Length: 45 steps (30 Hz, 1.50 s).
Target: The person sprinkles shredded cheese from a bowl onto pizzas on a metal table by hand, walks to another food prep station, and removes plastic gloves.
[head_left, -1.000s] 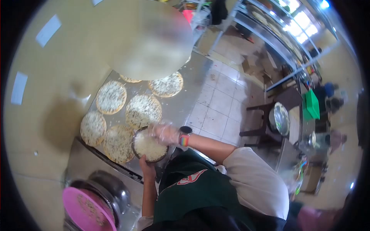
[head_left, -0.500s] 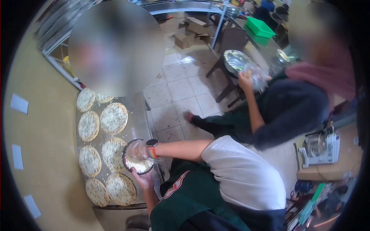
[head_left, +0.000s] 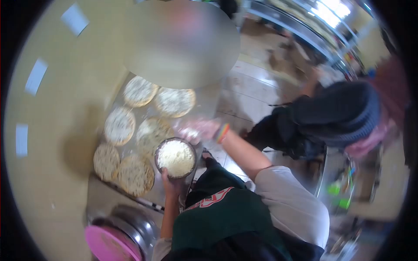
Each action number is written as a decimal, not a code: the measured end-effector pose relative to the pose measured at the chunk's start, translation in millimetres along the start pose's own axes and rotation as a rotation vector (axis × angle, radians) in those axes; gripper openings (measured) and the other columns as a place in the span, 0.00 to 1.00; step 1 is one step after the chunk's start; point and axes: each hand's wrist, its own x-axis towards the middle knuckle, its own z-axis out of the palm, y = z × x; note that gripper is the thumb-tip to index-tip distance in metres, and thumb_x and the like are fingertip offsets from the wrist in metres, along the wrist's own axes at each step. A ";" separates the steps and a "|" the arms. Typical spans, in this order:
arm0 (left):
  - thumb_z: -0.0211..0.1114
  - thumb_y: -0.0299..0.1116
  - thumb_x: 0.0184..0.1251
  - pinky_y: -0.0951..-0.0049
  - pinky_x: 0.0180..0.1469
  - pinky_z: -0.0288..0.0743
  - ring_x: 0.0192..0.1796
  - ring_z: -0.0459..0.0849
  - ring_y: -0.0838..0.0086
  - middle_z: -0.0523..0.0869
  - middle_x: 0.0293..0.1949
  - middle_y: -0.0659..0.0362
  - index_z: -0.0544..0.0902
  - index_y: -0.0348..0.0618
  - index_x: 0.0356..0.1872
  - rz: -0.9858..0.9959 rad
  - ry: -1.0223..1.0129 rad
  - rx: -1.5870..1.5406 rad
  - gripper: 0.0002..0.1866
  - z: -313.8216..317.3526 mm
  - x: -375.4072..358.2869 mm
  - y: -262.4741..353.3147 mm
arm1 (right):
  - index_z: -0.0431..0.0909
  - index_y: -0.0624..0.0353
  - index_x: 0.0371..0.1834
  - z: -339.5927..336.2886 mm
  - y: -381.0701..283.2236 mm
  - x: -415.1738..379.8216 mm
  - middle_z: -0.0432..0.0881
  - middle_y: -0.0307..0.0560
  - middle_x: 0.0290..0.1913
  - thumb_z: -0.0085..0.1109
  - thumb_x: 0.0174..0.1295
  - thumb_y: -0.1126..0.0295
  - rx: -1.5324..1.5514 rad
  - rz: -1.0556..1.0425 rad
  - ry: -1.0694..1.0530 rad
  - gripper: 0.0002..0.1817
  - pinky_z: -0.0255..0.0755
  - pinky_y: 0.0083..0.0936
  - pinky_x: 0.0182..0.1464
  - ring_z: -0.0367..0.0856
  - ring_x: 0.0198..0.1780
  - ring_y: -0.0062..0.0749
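Note:
My left hand [head_left: 170, 182] grips the near rim of a round, dark-edged bowl [head_left: 157, 162] holding white grated cheese [head_left: 176, 157]. Just beyond the bowl, on its right, my right hand [head_left: 200, 129] wears a clear plastic glove and is smeared by motion. White cheese shows at its curled fingers. A pizza base [head_left: 150, 132], partly covered with cheese, lies behind the bowl, which hides its near edge. Several other cheese-topped pizza bases, such as one at the left [head_left: 119, 126] and one in front [head_left: 136, 175], rest on the metal table [head_left: 204, 102].
Below the table's near end stand a metal pot [head_left: 137, 228] and a pink lid or basin [head_left: 109, 243]. A co-worker in a dark cap [head_left: 344, 113] is at the right. Another person, blurred out, stands at the table's far end. A wall [head_left: 56, 174] borders the left side.
My right hand has come out of the bowl and moved beyond it, over the table's right side. My left hand still holds the bowl. The view has turned, bringing the pot and pink item into sight.

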 end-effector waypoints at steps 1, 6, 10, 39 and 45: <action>0.45 0.49 0.58 0.64 0.56 0.59 0.56 0.65 0.66 0.66 0.54 0.56 0.61 0.42 0.56 0.035 0.027 -0.022 0.28 -7.8 2.3 0.5 | 0.68 0.62 0.46 -31.6 -3.8 16.6 0.71 0.43 0.35 0.46 0.59 0.62 -0.073 0.038 -0.036 0.17 0.68 0.18 0.29 0.71 0.35 0.20; 0.46 0.47 0.58 0.65 0.56 0.58 0.57 0.64 0.67 0.66 0.54 0.58 0.61 0.44 0.56 0.229 0.247 -0.043 0.27 -41.9 -0.9 -0.7 | 0.68 0.64 0.44 -129.8 -56.2 92.0 0.73 0.50 0.38 0.46 0.55 0.61 -0.853 -0.215 -0.058 0.18 0.71 0.29 0.34 0.74 0.36 0.35; 0.47 0.47 0.58 0.65 0.56 0.58 0.56 0.64 0.68 0.66 0.54 0.58 0.62 0.44 0.55 0.363 0.440 -0.127 0.26 -41.8 2.2 -7.4 | 0.72 0.61 0.39 -183.7 -85.0 163.4 0.75 0.51 0.39 0.44 0.54 0.62 -1.505 -0.038 0.173 0.16 0.71 0.34 0.37 0.74 0.40 0.39; 0.50 0.47 0.54 0.66 0.52 0.64 0.54 0.67 0.66 0.68 0.53 0.57 0.63 0.41 0.54 0.457 0.676 -0.280 0.28 -28.8 -7.7 -31.2 | 0.73 0.61 0.28 -117.6 -27.7 196.2 0.77 0.51 0.27 0.44 0.47 0.72 -2.363 -0.206 -0.111 0.09 0.70 0.35 0.30 0.76 0.31 0.38; 0.50 0.47 0.53 0.65 0.51 0.66 0.54 0.68 0.66 0.69 0.53 0.58 0.64 0.44 0.54 0.442 0.658 -0.279 0.28 -28.8 -14.4 -28.1 | 0.75 0.56 0.32 -151.5 -28.3 167.2 0.77 0.53 0.30 0.44 0.51 0.69 -2.321 0.041 0.067 0.10 0.71 0.34 0.35 0.76 0.33 0.45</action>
